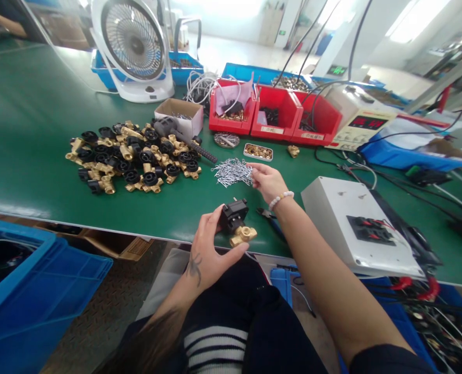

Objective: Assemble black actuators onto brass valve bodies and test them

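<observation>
My left hand [211,249] is wrapped round a valve with a brass body [243,236] and a black housing [234,210], held at the table's front edge. A thin metal pin sticks up from the housing. At the right side of a loose pile of silver cotter pins [231,172], the fingers of my right hand [265,181] are pinched together on a cotter pin, partly hidden by the fingertips. Below that hand lies a pair of pliers [272,221], partly covered by my forearm. Left of the pins is a heap of brass valves with black caps [137,156].
A dark power screwdriver [186,137] leans on the heap. Behind stand a white fan [147,91], a cardboard box [180,117], red bins [275,130] and a small tray of brass parts [258,151]. A grey box [355,223] and cables occupy the right. A blue crate [70,275] stands lower left.
</observation>
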`<state>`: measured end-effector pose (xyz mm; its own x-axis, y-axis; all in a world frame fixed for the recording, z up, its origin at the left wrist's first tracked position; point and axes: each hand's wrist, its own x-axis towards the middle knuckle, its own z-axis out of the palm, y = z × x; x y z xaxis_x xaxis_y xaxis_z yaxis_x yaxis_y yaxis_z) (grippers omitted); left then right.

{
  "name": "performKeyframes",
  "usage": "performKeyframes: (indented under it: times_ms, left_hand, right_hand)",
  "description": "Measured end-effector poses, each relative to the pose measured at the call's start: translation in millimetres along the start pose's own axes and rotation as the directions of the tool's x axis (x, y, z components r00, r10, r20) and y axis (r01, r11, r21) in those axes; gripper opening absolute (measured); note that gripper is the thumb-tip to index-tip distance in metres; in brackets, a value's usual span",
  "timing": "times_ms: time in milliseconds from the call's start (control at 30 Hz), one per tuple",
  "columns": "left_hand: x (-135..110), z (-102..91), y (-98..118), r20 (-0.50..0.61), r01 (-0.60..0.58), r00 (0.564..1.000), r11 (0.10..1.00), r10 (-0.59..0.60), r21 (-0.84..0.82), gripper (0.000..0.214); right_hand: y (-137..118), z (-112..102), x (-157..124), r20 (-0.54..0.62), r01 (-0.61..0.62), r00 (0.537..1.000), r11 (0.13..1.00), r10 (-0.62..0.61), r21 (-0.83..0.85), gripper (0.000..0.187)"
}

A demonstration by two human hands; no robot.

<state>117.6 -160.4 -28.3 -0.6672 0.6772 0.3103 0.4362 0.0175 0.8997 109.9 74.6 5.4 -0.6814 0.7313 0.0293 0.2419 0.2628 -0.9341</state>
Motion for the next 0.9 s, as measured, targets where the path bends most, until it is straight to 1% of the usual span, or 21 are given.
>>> performKeyframes:
  times_ms: [67, 167, 233, 333, 400, 500, 567, 700, 800, 900]
  left_hand:
    - [0, 0.0, 0, 0.002, 0.004, 1.000, 1.000, -0.004, -0.001, 0.076]
    - [-1, 0.1, -1, 0.006, 0.008, 1.000, 1.000, -0.008, -0.011, 0.076]
    - [-1, 0.5, -1, 0.006, 0.007, 1.000, 1.000, -0.007, -0.015, 0.077]
    - [-1, 1.2, 0, -0.007, 0.013, 1.000, 0.999, -0.013, -0.045, 0.076]
    - [-1, 1.0, 1, -0.021, 0.022, 1.000, 0.997, -0.023, -0.077, 0.073]
    - [-1, -1.1, 8, -0.042, 0.013, 0.999, 0.998, -0.016, -0.070, 0.068]
    - [-3, -3.9, 16, -0.061, -0.015, 0.998, 1.000, 0.014, -0.005, 0.068]
    - [-7, -10.7, 41, -0.092, -0.111, 0.988, 0.980, 0.127, 0.164, 0.069]
    - [-9, -14.3, 59, -0.093, -0.173, 0.976, 0.958, 0.198, 0.228, 0.067]
    - [-10, -16.3, 69, -0.080, -0.211, 0.967, 0.940, 0.240, 0.267, 0.066]
  right_hand:
    - [3, 0, 1, -0.005, -0.049, 0.999, 0.993, 0.049, 0.107, 0.010]
    - [3, 0, 0, -0.019, -0.100, 0.994, 0.973, 0.107, 0.208, 0.020]
    - [-2, -1, -4, -0.023, -0.108, 0.993, 0.961, 0.118, 0.255, 0.020]
    - [-15, -3, -20, 0.007, -0.098, 0.995, 0.943, 0.101, 0.317, 0.010]
    - [-25, -7, -37, 0.056, -0.070, 0.997, 0.929, 0.054, 0.364, 0.010]
    - [-36, -17, -70, 0.123, 0.058, 0.985, 0.906, -0.120, 0.419, 0.020]
    - [-43, -25, -92, 0.136, 0.136, 0.969, 0.902, -0.208, 0.409, 0.021]
    - [-60, -38, -132, 0.171, 0.171, 0.958, 0.940, -0.228, 0.297, 0.011]
    - [-73, -44, -152, 0.194, 0.212, 0.949, 0.960, -0.247, 0.185, 0.006]
    - [-83, -49, -163, 0.208, 0.260, 0.940, 0.962, -0.271, 0.081, 0.002]
